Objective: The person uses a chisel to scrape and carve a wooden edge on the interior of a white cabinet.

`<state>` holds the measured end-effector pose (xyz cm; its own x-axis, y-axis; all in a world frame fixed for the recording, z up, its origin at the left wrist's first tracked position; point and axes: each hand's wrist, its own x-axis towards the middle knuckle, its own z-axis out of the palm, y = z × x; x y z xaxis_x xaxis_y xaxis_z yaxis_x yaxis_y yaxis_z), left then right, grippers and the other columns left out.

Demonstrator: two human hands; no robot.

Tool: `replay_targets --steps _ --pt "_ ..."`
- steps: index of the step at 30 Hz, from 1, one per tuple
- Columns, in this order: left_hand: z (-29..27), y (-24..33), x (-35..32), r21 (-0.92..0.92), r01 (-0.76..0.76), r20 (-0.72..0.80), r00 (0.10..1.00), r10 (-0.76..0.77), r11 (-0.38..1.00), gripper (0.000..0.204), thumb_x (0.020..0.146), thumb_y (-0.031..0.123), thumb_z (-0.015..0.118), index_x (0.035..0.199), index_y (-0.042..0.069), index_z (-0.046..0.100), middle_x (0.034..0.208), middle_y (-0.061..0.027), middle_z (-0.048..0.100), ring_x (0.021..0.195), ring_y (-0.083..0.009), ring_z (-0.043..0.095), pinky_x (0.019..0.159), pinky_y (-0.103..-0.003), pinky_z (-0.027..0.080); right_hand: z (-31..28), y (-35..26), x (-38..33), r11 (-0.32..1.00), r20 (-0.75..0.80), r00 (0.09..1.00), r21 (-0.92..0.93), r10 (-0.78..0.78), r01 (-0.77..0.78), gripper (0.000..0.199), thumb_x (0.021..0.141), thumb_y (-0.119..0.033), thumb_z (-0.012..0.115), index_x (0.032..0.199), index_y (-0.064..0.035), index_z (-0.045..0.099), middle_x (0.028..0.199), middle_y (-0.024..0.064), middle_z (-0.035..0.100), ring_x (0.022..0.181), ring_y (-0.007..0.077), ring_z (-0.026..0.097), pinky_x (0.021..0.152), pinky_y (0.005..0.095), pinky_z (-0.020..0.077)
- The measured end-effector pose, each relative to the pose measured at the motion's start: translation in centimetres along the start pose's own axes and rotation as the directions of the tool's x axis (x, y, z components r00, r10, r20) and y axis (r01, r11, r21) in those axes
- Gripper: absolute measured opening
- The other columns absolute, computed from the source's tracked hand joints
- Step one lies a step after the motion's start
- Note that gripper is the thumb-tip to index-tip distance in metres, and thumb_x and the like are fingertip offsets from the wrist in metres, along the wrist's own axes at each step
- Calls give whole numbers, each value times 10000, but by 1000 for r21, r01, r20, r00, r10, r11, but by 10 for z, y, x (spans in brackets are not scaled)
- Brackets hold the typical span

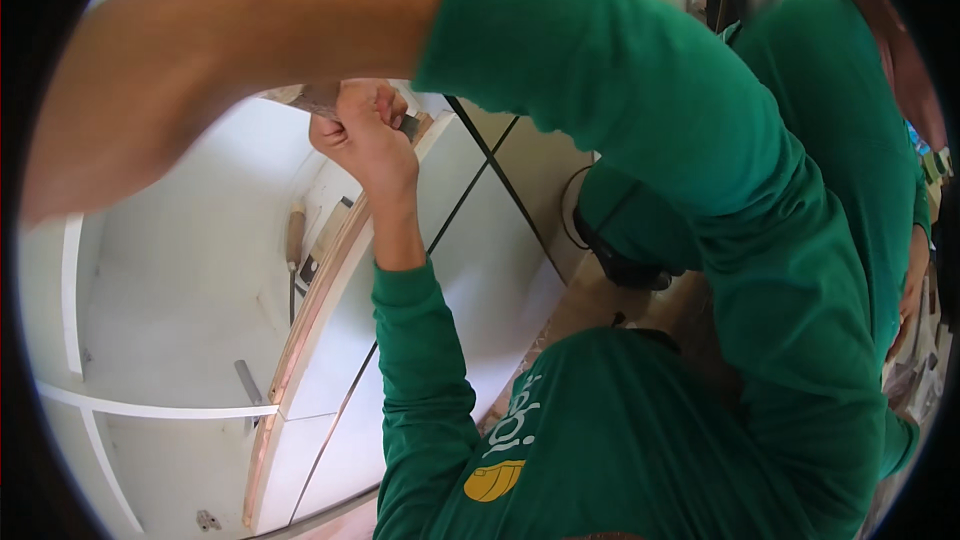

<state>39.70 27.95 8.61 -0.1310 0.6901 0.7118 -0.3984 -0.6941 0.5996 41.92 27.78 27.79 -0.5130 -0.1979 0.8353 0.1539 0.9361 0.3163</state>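
Observation:
My left hand (368, 135) is closed in a fist at the upper end of a wooden edge strip (312, 312). What it grips looks like a chisel; its dark flat metal end (409, 127) shows beside my fingers, touching or close to the strip. A brownish piece (292, 95) shows on the fist's other side, partly behind my right forearm (230, 60). That forearm, blurred, sweeps across the top to the left rim, and my right hand lies beyond the picture. The strip runs along the edge of a white cabinet panel (450, 230).
Inside the white cabinet (180, 310) lie a wooden-handled tool (295, 232), a flat tool beside it (325, 245) and a grey rod (245, 380). White dividers (160, 408) cross it. A co-worker in green (830, 80) is close on the right, with a dark shoe (630, 265) on the floor.

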Motion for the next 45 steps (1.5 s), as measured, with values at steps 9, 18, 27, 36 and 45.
replay_targets --steps 9,18,27,36,45 --pt "-7 12 3 3 50 -12 999 -50 999 345 1017 148 677 728 82 499 625 20 440 546 -88 372 522 -293 289 -10 -29 -1 851 137 873 196 469 -488 487 1016 -367 533 1037 52 780 1047 319 720 982 420 665 889 519 555" --pt "-14 7 7 -63 70 67 996 -66 996 301 1030 162 631 772 73 503 642 6 430 559 -91 358 533 -294 279 -20 -29 -10 862 169 876 168 452 -477 527 1041 -408 532 1095 33 815 1146 330 760 1073 451 702 974 543 560" --pt "-13 11 4 -15 37 109 993 -35 999 304 1077 214 646 835 90 511 638 16 422 561 -90 353 533 -295 294 -17 -17 12 902 89 921 186 378 -389 531 1051 -426 540 1109 31 805 1114 301 765 1037 421 701 951 528 563" --pt "-4 5 2 1 5 -19 1000 -5 1000 315 1065 194 644 812 95 486 625 10 437 554 -84 354 533 -289 292 -15 8 43 892 57 910 181 411 -414 537 1062 -444 549 1123 29 794 1083 272 769 1000 391 700 928 513 566" --pt "4 7 3 16 -73 38 997 72 997 372 1040 211 682 755 109 467 629 14 433 561 -79 364 536 -284 289 -23 -25 -1 854 106 879 208 465 -477 543 1072 -462 557 1138 27 784 1052 244 774 964 361 699 905 498 568"
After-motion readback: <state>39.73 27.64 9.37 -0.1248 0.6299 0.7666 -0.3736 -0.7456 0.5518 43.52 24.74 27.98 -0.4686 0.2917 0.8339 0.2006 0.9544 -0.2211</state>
